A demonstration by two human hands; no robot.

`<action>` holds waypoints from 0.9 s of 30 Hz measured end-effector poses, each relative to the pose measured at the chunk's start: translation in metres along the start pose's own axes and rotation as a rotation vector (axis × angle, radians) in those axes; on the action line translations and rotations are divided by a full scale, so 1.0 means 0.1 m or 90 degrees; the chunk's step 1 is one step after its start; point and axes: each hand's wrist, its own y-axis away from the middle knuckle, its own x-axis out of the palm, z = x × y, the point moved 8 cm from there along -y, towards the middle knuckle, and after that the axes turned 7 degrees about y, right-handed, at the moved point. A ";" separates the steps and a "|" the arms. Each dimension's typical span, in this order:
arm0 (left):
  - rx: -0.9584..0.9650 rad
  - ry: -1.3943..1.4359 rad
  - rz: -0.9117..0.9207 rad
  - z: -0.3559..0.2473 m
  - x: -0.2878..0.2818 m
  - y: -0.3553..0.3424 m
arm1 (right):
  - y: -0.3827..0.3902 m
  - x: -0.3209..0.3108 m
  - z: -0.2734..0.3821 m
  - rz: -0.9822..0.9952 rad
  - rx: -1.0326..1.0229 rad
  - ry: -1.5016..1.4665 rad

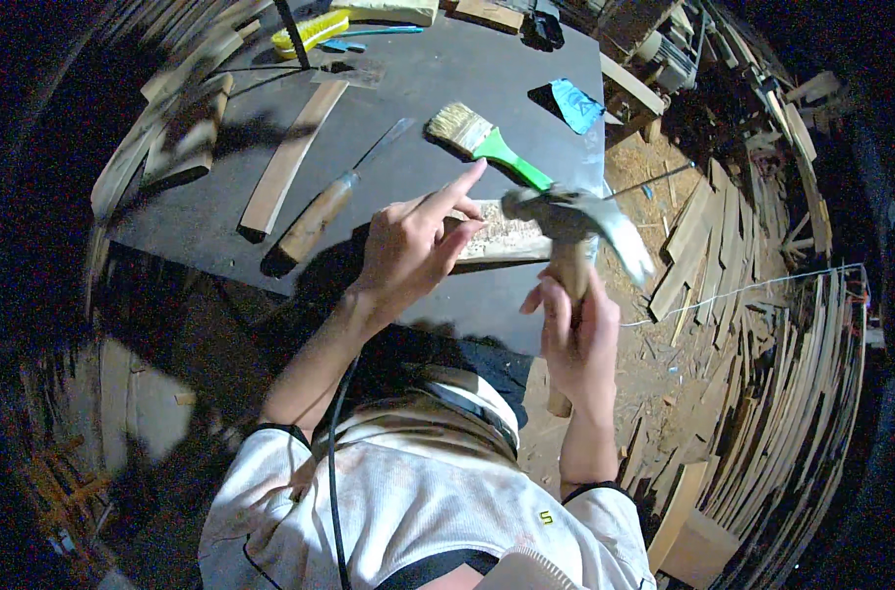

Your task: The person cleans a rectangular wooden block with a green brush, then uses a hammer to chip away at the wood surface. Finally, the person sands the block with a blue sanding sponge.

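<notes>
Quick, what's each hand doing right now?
Left hand: pressing on the wood piece, forefinger out.
Right hand: closed round the hammer handle.

Hammers: one (575, 228), wooden-handled, at the centre.
Paintbrushes: one (484, 141), green-handled, at 12 o'clock of the hammer.
Chisels: one (334, 197), wooden-handled, at 9 o'clock of the paintbrush.
Scrub brushes: one (311, 30), yellow-bristled, at the table's 11 o'clock edge.
Blue scraps: one (575, 104), at 2 o'clock.
Wooden workpieces under the hands: one (502, 239).
Long slats on the table: one (292, 157).
Hands: two, left (415, 239) and right (577, 339).
Tables: one (438, 79).
</notes>
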 end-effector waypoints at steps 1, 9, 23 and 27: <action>0.041 -0.006 -0.017 -0.02 -0.01 0.00 | -0.03 0.03 0.01 0.037 0.001 0.065; 0.061 0.000 -0.024 0.01 0.01 0.02 | -0.01 -0.04 0.03 0.037 -0.024 0.133; 0.072 -0.001 -0.043 -0.01 -0.03 -0.01 | -0.12 -0.02 -0.23 0.022 0.075 -0.108; 0.075 -0.008 -0.026 0.00 0.03 0.00 | -0.13 0.08 -0.34 -0.028 0.126 -0.179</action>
